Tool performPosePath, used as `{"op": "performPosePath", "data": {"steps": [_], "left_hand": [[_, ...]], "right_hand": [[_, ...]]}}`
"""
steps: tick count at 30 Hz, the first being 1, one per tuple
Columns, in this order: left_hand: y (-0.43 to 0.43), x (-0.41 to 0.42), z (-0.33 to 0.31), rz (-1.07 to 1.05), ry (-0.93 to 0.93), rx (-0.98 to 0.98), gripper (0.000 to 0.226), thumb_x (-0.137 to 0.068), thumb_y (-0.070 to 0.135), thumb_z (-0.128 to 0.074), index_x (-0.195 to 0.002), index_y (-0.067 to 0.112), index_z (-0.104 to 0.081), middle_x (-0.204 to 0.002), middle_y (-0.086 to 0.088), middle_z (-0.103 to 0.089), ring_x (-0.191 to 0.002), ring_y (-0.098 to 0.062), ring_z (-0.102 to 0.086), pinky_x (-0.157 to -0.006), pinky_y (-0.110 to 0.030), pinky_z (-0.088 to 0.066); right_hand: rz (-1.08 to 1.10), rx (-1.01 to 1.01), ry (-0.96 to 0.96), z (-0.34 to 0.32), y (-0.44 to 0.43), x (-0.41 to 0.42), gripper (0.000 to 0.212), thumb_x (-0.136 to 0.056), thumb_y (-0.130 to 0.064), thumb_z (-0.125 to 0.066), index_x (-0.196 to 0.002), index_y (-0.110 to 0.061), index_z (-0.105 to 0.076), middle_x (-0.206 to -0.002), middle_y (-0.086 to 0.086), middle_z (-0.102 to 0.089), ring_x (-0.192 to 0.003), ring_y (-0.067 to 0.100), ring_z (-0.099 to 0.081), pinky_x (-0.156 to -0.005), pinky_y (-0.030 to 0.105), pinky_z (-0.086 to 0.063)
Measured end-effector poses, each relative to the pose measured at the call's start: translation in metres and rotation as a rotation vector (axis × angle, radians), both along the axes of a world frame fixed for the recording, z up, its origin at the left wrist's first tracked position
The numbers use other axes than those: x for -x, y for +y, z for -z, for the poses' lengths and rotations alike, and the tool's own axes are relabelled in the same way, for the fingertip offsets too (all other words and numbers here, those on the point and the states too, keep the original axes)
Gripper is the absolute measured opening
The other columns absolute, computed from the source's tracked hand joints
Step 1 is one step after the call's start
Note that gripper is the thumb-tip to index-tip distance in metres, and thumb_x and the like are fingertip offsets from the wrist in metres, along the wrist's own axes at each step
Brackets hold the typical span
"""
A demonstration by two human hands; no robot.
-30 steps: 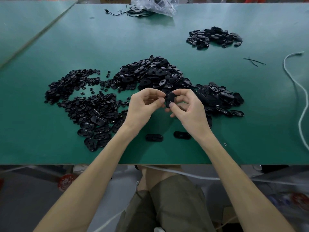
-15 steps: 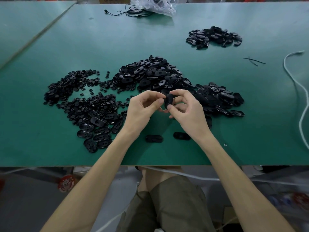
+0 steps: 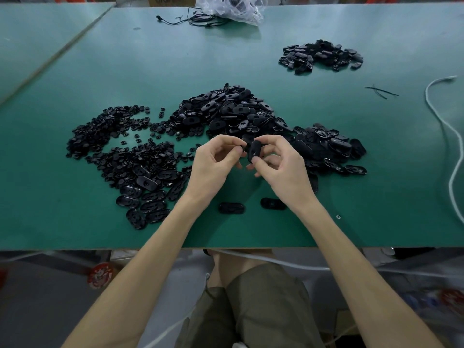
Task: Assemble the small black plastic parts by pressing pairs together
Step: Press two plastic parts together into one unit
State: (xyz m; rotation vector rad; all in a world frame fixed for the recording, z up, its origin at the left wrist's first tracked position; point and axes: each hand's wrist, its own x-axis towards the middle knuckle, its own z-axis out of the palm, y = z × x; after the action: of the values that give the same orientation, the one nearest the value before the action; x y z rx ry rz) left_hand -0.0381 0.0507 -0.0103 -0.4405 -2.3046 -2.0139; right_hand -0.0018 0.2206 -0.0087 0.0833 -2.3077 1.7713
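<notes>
The right hand (image 3: 283, 169) had its grip closed round an oval shell (image 3: 254, 150) above the surface (image 3: 376, 197), edge-on toward the left hand (image 3: 213, 164); that grip pinched what looked like a small insert (image 3: 243, 147) just beside it, probably aligning the pair for pressing; heaps (image 3: 233, 114) lay near, likely for easy reach.

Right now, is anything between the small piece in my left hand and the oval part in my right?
Nothing visible. The left hand pinches the small piece right beside the oval part the right hand holds; only a narrow bare gap separates them.
</notes>
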Motion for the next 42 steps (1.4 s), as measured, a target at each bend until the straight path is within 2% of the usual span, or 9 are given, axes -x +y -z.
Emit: {"op": "performPosePath", "data": {"steps": [5, 10, 13, 18, 21, 25, 28, 37, 42], "left_hand": [[0.0010, -0.0004, -0.0007, 0.020, 0.010, 0.037, 0.014, -0.100, 0.005, -0.066, -0.108, 0.009, -0.077, -0.086, 0.008, -0.074, -0.069, -0.005, -0.065, -0.066, -0.013, -0.047], [0.0018, -0.0015, -0.0019, 0.004, 0.004, 0.019, 0.010, -0.097, 0.006, -0.071, -0.106, 0.004, -0.072, -0.092, -0.003, -0.075, -0.070, -0.006, -0.067, -0.068, -0.015, -0.051], [0.0017, -0.0010, -0.0017, 0.010, 0.003, 0.021, 0.007, -0.097, 0.006, -0.071, -0.103, 0.004, -0.072, -0.090, -0.003, -0.075, -0.070, -0.007, -0.068, -0.069, -0.016, -0.051], [0.0016, -0.0007, -0.0015, 0.008, 0.002, 0.029, 0.005, -0.097, 0.008, -0.072, -0.101, 0.008, -0.075, -0.089, 0.000, -0.076, -0.070, -0.008, -0.068, -0.068, -0.015, -0.050], [0.0027, -0.0008, -0.0006, 0.007, 0.018, 0.061, 0.006, -0.097, 0.008, -0.072, -0.102, 0.006, -0.075, -0.090, -0.001, -0.077, -0.071, -0.010, -0.068, -0.070, -0.018, -0.053], [0.0024, -0.0009, -0.0001, 0.006, 0.020, 0.078, 0.007, -0.097, 0.006, -0.071, -0.102, 0.004, -0.075, -0.091, -0.005, -0.077, -0.072, -0.011, -0.068, -0.072, -0.023, -0.056], [0.0024, -0.0011, 0.0002, -0.001, 0.024, 0.089, 0.005, -0.096, 0.005, -0.072, -0.101, 0.004, -0.074, -0.088, 0.000, -0.076, -0.072, -0.008, -0.069, -0.070, -0.020, -0.055], [0.0044, -0.0021, -0.0017, -0.045, 0.023, 0.111, 0.004, -0.095, 0.009, -0.075, -0.098, 0.006, -0.072, -0.086, -0.001, -0.075, -0.071, -0.010, -0.070, -0.068, -0.022, -0.056], [0.0039, -0.0032, -0.0003, -0.083, 0.031, 0.154, 0.007, -0.094, 0.015, -0.077, -0.094, 0.014, -0.070, -0.085, 0.001, -0.073, -0.071, -0.009, -0.067, -0.070, -0.023, -0.055]], "right_hand": [[-0.004, 0.008, 0.000, -0.0016, -0.0003, -0.0008, 0.037, -0.098, 0.001, -0.067, -0.132, -0.013, -0.061, -0.094, 0.006, -0.071, -0.084, 0.016, -0.079, -0.070, 0.027, -0.061], [0.001, 0.020, 0.000, -0.0030, -0.0003, -0.0015, 0.030, -0.097, 0.000, -0.069, -0.124, -0.015, -0.066, -0.092, 0.007, -0.074, -0.082, 0.016, -0.078, -0.068, 0.025, -0.061], [0.032, 0.017, -0.008, -0.0030, -0.0004, -0.0012, 0.023, -0.096, -0.003, -0.073, -0.115, -0.013, -0.066, -0.091, 0.003, -0.077, -0.080, 0.015, -0.076, -0.067, 0.025, -0.061], [0.052, -0.018, -0.020, -0.0019, -0.0001, -0.0003, 0.021, -0.093, -0.006, -0.077, -0.109, -0.014, -0.064, -0.092, 0.000, -0.077, -0.083, 0.019, -0.076, -0.079, 0.045, -0.064], [0.058, -0.011, -0.022, -0.0013, 0.0005, -0.0008, 0.021, -0.093, -0.006, -0.077, -0.107, -0.013, -0.063, -0.090, 0.002, -0.077, -0.081, 0.022, -0.076, -0.080, 0.050, -0.063], [0.058, -0.003, -0.024, -0.0016, -0.0003, -0.0017, 0.020, -0.092, -0.006, -0.077, -0.106, -0.011, -0.063, -0.091, 0.003, -0.078, -0.080, 0.022, -0.076, -0.082, 0.050, -0.063], [0.055, -0.018, -0.022, -0.0024, -0.0011, -0.0019, 0.020, -0.092, -0.006, -0.078, -0.105, -0.011, -0.063, -0.091, 0.003, -0.077, -0.078, 0.021, -0.076, -0.083, 0.047, -0.063], [0.031, -0.035, -0.010, -0.0048, -0.0004, -0.0031, 0.015, -0.096, -0.005, -0.073, -0.103, -0.013, -0.062, -0.091, 0.001, -0.077, -0.075, 0.017, -0.077, -0.081, 0.030, -0.061], [0.023, -0.015, 0.002, -0.0027, -0.0001, -0.0045, 0.014, -0.096, -0.004, -0.073, -0.102, -0.012, -0.063, -0.090, 0.001, -0.079, -0.076, 0.017, -0.078, -0.083, 0.032, -0.061]]}}
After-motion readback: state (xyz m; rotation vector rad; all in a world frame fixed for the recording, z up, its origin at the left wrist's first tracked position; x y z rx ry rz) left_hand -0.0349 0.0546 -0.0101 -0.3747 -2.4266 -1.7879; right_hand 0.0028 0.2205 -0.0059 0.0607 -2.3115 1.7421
